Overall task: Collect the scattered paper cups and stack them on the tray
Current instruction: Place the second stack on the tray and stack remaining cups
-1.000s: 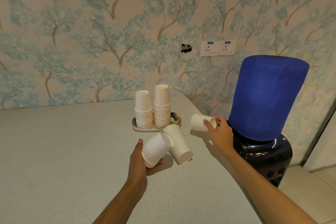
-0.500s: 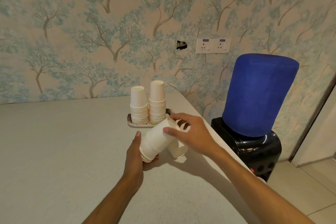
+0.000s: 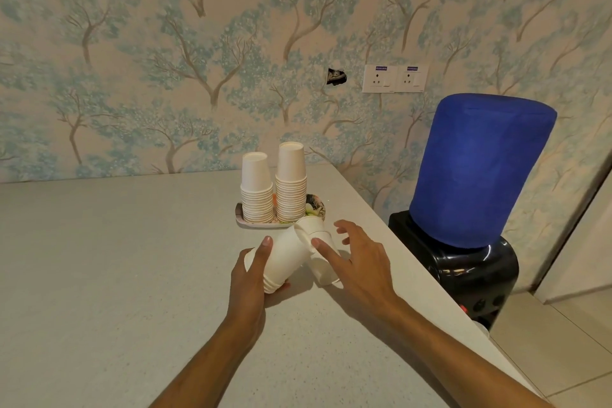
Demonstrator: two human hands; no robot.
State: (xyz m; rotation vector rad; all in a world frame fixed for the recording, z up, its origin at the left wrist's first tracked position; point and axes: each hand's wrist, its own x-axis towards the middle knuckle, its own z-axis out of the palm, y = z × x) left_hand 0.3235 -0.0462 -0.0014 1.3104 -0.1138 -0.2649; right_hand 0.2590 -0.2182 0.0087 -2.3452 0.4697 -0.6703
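Tilting toward the tray [image 3: 241, 219], a nested bundle of cups [image 3: 284, 258] is held in the left hand [image 3: 249, 278], whose fingers are curled round it. The right hand [image 3: 357, 262] is kept with fingers spread and relaxed over a lone cup [image 3: 319, 270] lying on the bench [image 3: 116, 275]. Two upright cup stacks [image 3: 275, 189] are seen on the tray, beside a blue-covered water dispenser [image 3: 470, 195].

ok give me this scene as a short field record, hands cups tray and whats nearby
left hand: grips a tilted nested stack of cups
right hand: fingers spread over a loose cup, holds nothing
tray: two upright cup stacks, right one taller
surface: pale counter
nearby: water dispenser with blue cover, off the counter's right edge
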